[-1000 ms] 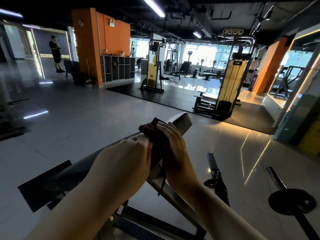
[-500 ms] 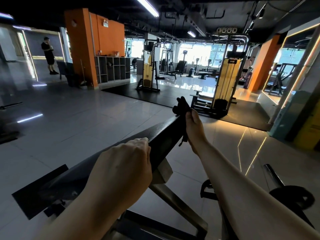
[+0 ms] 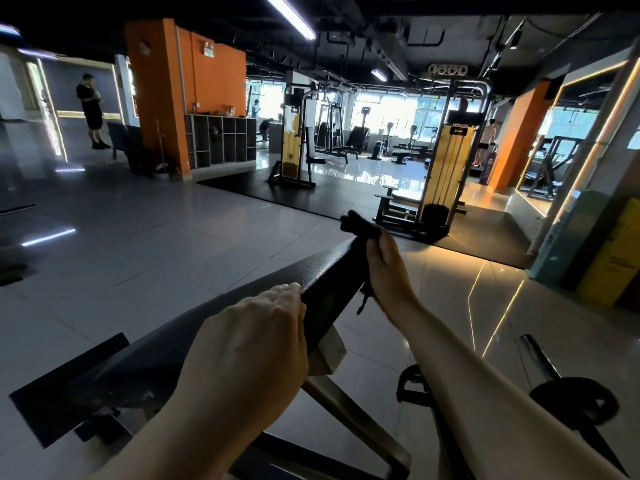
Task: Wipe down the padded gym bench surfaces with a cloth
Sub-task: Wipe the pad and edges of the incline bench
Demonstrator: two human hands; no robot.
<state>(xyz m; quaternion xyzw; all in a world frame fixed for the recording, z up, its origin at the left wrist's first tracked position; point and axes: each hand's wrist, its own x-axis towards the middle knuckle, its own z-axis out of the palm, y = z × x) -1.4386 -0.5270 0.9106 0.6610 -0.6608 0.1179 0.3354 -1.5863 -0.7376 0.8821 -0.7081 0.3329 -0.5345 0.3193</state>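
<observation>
Cloth (image 3: 358,225) bunched in curled fingers of right hand (image 3: 384,268), up at far end of bench pad (image 3: 311,275), ready for wiping that edge. Left hand (image 3: 249,341) nearer, fingers together, resting on pad, probably for bracing.

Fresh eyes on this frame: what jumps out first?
The two bare arms in the foreground: the right hand grips a black cloth at the far end of the inclined bench pad, while the left hand rests on the pad nearer the camera. Behind them, an orange pillar at upper left and a yellow weight machine at centre right stand out.
</observation>
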